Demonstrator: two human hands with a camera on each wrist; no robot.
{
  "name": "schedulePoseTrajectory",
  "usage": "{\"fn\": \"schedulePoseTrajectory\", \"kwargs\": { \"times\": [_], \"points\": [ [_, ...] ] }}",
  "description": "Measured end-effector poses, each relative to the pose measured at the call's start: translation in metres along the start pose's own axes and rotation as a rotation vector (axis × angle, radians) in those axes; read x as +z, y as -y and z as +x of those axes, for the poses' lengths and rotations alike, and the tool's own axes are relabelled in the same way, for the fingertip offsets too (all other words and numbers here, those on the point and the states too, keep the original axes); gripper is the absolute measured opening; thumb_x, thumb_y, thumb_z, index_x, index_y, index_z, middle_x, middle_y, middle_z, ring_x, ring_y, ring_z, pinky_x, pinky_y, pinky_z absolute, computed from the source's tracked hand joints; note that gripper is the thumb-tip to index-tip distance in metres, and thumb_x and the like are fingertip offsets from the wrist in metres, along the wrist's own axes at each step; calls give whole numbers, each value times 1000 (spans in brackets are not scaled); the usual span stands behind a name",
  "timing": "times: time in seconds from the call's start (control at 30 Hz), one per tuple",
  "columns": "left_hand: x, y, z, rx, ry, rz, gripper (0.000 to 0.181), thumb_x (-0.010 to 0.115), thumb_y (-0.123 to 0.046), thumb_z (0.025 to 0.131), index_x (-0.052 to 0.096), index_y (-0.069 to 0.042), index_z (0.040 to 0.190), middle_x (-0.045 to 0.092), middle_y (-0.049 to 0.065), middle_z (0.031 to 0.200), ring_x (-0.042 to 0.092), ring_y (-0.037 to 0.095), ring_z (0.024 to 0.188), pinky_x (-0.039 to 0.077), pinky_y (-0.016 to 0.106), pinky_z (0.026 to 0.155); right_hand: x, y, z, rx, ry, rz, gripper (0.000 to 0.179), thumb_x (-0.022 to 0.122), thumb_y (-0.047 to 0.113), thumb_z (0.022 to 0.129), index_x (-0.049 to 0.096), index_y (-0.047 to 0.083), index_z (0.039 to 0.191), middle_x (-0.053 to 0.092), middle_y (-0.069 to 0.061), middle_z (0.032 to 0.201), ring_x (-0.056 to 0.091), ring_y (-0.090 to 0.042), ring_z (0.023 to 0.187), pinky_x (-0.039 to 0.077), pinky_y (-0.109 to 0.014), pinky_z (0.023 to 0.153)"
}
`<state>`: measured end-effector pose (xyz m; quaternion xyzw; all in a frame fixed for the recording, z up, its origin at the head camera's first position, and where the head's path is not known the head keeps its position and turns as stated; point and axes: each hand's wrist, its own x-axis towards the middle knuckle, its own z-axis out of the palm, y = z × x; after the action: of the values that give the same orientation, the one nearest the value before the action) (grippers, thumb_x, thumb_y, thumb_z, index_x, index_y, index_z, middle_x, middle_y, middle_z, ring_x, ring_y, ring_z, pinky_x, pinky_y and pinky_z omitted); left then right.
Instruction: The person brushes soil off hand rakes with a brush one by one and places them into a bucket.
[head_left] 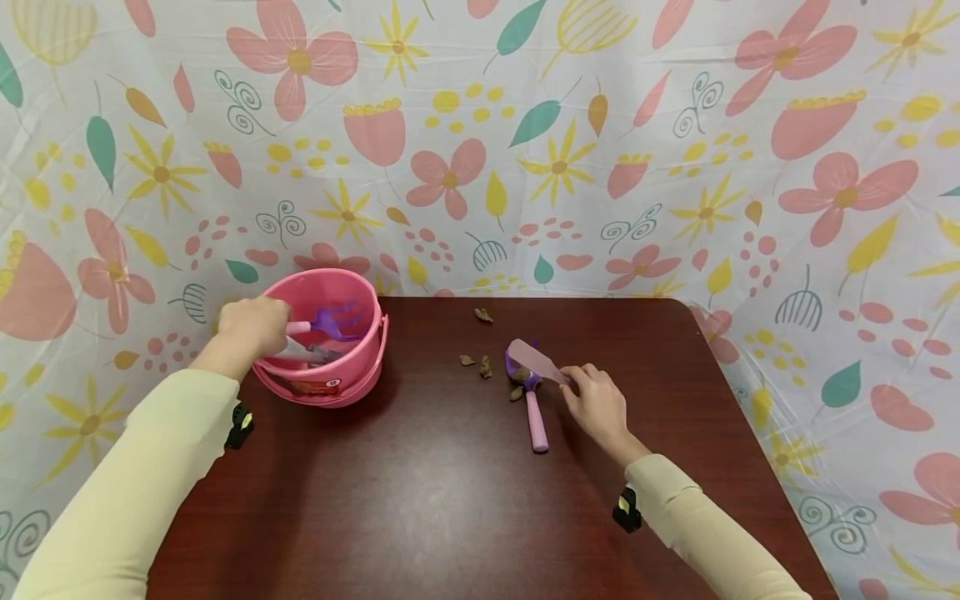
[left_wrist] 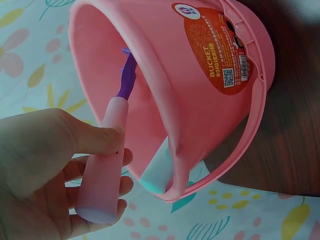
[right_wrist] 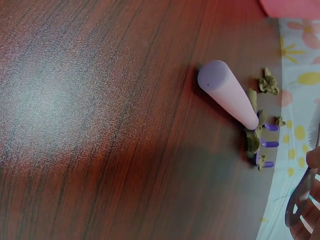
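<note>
My left hand (head_left: 255,325) grips the pink handle of a small purple hand rake (head_left: 337,322), tines inside the pink bucket (head_left: 322,390). In the left wrist view the thumb and fingers wrap that handle (left_wrist: 111,135). My right hand (head_left: 597,403) holds a flat dusty-pink tool (head_left: 536,360) with a hole in its handle end (right_wrist: 295,210); bristle-like lines show at the right wrist view's edge. Its flat end overlaps a second purple rake (head_left: 519,365) lying on the table, pink handle (head_left: 537,421) toward me. Brownish-green clumps (right_wrist: 253,141) sit among that rake's tines.
Another tool with a pale handle (left_wrist: 159,170) leans inside the bucket. Small brownish bits (head_left: 486,367) lie left of the rake on the dark wooden table (head_left: 420,500), one bit (head_left: 483,315) near its back edge. A floral curtain (head_left: 465,208) hangs right behind the table.
</note>
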<state>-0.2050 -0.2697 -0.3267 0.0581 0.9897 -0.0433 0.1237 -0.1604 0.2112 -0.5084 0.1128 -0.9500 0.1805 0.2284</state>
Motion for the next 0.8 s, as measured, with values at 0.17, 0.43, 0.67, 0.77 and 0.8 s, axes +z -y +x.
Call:
{"fn": "schedulePoseTrajectory", "kwargs": {
  "times": [0.17,0.43,0.67,0.77,0.8],
  "points": [
    [4,-2,5,24,14,50,14,59,-8,80,61,-2,93,61,19,93,56,32,74,47,46,58,0,-1,-1,-1,-8,-10,24,72,17,76,68,15,99,62,-5,84,57,-26,71,48,-43,54],
    [10,-12,8,53,4,74,53,73,-50,69,62,-2,89,62,17,88,58,32,77,48,51,61,-1,-1,-1,-8,-11,-2,24,72,16,75,68,15,99,62,-6,85,57,-27,71,48,-44,55],
    [14,-19,9,91,26,75,34,68,-37,80,63,-4,88,62,16,87,58,32,75,48,46,59,-1,-1,-2,-4,-12,-7,23,72,16,75,69,15,98,62,-5,84,57,-26,71,48,-43,55],
    [15,-21,9,86,36,75,28,65,-31,83,62,-4,87,63,15,87,59,34,76,47,43,56,-1,-2,-3,-1,-10,-7,23,72,16,75,69,14,98,63,-5,84,57,-26,71,48,-43,54],
    [16,-21,9,86,37,74,25,65,-28,83,62,-4,86,63,15,86,59,34,76,47,43,55,-1,-2,-3,0,-9,-8,23,72,16,75,69,14,98,63,-5,84,58,-26,71,48,-43,54]
  ]
}}
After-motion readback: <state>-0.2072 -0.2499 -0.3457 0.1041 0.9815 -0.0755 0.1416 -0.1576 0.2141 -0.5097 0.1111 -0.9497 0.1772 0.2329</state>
